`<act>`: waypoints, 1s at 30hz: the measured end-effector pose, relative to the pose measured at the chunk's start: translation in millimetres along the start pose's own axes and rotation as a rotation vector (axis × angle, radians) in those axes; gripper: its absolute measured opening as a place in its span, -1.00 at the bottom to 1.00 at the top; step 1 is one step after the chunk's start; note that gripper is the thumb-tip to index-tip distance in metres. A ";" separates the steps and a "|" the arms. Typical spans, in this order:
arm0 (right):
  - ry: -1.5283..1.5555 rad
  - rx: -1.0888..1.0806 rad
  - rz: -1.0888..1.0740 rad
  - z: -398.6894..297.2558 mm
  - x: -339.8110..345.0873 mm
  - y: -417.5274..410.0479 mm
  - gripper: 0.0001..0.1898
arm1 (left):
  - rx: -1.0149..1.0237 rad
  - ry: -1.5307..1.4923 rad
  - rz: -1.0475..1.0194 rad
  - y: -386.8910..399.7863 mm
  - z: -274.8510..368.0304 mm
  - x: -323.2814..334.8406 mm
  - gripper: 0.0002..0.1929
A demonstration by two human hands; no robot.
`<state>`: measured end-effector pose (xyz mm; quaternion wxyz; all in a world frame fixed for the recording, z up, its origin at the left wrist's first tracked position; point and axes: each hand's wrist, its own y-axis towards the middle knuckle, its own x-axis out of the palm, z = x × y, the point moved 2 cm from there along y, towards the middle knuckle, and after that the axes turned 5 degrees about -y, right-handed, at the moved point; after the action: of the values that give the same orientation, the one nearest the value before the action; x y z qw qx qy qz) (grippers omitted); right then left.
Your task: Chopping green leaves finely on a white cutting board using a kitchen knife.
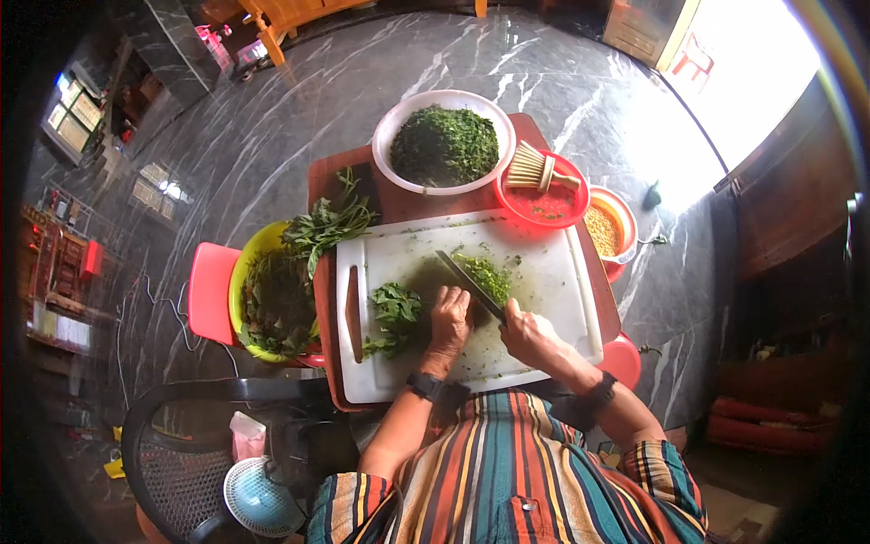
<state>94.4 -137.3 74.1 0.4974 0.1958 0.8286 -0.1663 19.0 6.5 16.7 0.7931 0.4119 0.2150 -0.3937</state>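
My right hand point(537, 340) grips the handle of a kitchen knife point(469, 280), its blade slanting up and left over a white plastic cutting board point(550, 299). Just left of the blade, my left hand point(450, 319) presses a bunch of leafy greens point(395, 304) on the board with curled fingers. The leaves spread out on the left side of that hand; the part beneath the fingers is hidden and in shadow. A small heap of finely chopped greens point(486, 275) lies against the far side of the blade.
A white bowl of chopped greens point(445, 146) stands beyond the board. Right of it, a red basin point(544, 216) holds a straw brush point(533, 168). A bowl of yellow grains point(603, 231) sits farther right. Uncut greens point(329, 228) lie beside a yellow-green basin point(258, 238) at left.
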 end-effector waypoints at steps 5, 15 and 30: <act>0.062 -0.006 0.028 -16.1 -1.8 42.8 -0.73 | 0.131 0.022 0.076 -6.6 -10.3 10.2 -0.92; 0.037 0.022 0.004 -0.2 -8.7 -5.0 -0.74 | -0.011 0.021 0.119 2.4 7.5 -3.8 -0.89; -0.040 -0.016 0.000 3.1 -19.9 -56.3 -0.61 | 0.041 0.100 0.042 -6.4 -3.9 8.6 -0.75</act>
<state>77.7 -190.8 95.0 0.5155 0.1885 0.8197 -0.1637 19.0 3.6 5.6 0.7810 0.4514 0.2375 -0.3604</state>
